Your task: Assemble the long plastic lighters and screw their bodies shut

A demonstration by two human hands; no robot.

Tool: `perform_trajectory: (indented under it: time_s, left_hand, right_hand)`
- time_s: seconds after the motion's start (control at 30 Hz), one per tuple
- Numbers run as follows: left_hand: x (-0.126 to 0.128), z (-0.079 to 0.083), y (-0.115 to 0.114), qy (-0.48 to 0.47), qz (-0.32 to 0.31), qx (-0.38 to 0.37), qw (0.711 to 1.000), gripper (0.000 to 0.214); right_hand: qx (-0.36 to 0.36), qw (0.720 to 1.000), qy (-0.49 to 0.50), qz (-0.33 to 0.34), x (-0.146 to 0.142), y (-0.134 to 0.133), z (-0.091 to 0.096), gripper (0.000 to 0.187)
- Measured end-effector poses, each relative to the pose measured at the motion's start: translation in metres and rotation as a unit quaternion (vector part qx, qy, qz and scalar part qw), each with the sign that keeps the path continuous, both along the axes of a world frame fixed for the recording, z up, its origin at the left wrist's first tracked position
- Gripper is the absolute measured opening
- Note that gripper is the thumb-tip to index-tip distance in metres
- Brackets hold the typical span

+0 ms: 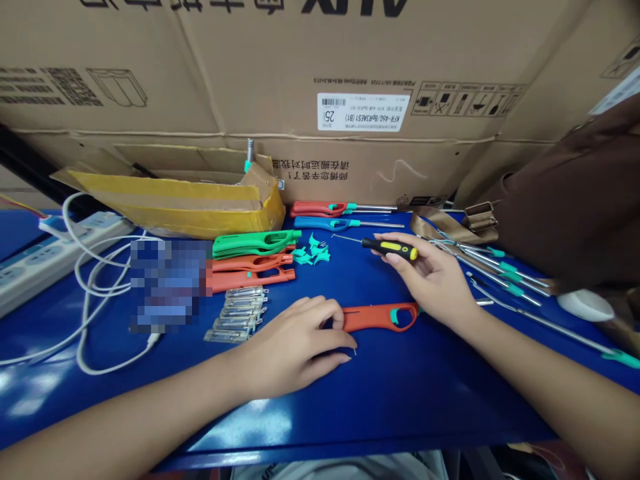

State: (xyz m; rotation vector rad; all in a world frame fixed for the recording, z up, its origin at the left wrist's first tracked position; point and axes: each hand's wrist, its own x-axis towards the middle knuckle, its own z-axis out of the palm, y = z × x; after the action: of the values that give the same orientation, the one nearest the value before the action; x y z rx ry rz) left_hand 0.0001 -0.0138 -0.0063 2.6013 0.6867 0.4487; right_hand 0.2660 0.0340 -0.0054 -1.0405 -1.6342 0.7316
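My right hand (435, 277) is wrapped around a black-and-yellow screwdriver (395, 249), its thin shaft pointing left above the table. Below it an orange gas lighter (373, 318) lies flat, with a turquoise trigger in its loop; its metal tube is partly hidden by my right wrist. My left hand (300, 347) rests at the lighter's left end, bent fingers against it. Thumb and index finger come together around a tiny pale sliver (355, 351), too small to name. Loose turquoise triggers (313, 252) lie beyond the left hand. Clear fuel tanks (237, 313) lie in a row beside it.
Green lighter shells (250, 245) and orange shells (250, 279) are stacked behind the tanks. Red lighters (320, 209) and a blue lighter (325, 223) lie farther back. A yellow-taped carton (175, 203), white cable (85, 300), power strip (60, 260) and metal tubes (500, 263) surround the work area.
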Motion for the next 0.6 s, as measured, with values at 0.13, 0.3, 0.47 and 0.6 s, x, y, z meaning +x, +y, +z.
perform_trajectory:
  time_s: [0.13, 0.3, 0.47, 0.6]
  left_hand:
    - [0.0, 0.0, 0.0, 0.003, 0.0, 0.002, 1.0, 0.022]
    - [0.0, 0.001, 0.0, 0.002, 0.001, 0.001, 1.0, 0.021]
    - [0.001, 0.0, 0.0, -0.008, -0.003, -0.007, 1.0, 0.019]
    - [0.001, -0.001, 0.0, -0.017, 0.005, -0.024, 1.0, 0.014]
  right_hand:
    - [-0.006, 0.997, -0.072, -0.001, 0.001, -0.003, 0.003, 0.029]
    - [0.024, 0.993, -0.111, 0.014, 0.002, -0.005, 0.005, 0.032]
    - [0.061, 0.995, -0.072, -0.036, 0.0, -0.006, 0.008, 0.021]
    - [0.072, 0.991, 0.058, -0.094, 0.002, -0.005, 0.017, 0.017]
